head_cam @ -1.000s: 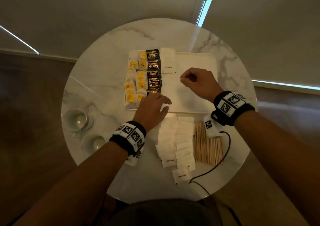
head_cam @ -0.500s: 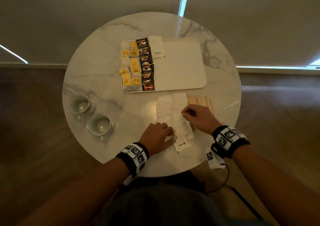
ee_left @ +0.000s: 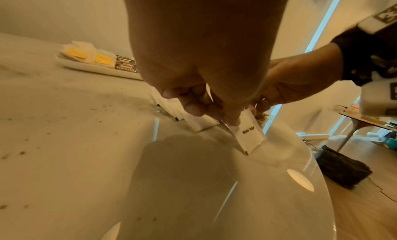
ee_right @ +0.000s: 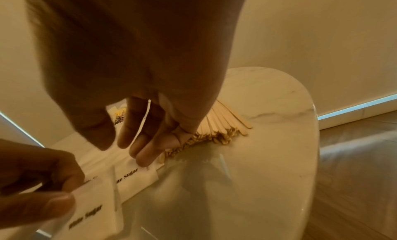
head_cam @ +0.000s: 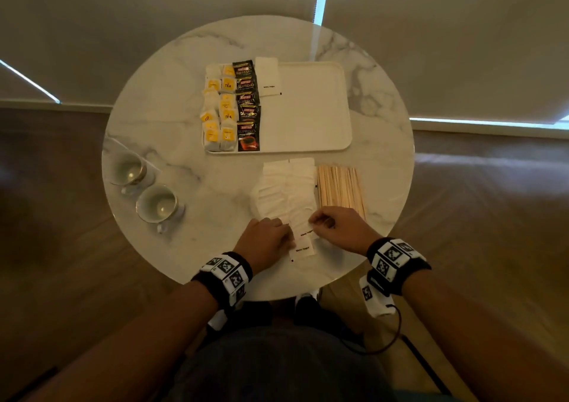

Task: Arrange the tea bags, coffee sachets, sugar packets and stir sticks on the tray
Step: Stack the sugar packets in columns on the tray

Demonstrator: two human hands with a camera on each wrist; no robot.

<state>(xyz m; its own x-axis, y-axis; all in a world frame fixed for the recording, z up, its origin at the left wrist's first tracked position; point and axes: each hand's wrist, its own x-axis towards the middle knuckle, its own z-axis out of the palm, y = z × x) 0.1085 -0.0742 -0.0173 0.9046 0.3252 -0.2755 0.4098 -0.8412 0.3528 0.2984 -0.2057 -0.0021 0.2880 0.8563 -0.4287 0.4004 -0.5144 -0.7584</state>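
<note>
A white tray holds rows of yellow-tagged tea bags, black coffee sachets and a white sugar packet. Nearer me on the table lies a pile of sugar packets, with wooden stir sticks to its right. My left hand pinches the nearest sugar packet and tilts it off the table. My right hand, fingers curled, pinches the edge of the neighbouring packet, and its heel hides the near ends of the sticks.
Two white cups stand at the left of the round marble table. The right half of the tray is bare. The table's front edge runs just under my wrists. A black cable hangs from my right wrist.
Both hands have come back from the tray to the near end of the sugar pile. The left hand has lifted the nearest packet, and the right hand has closed on the one beside it.
</note>
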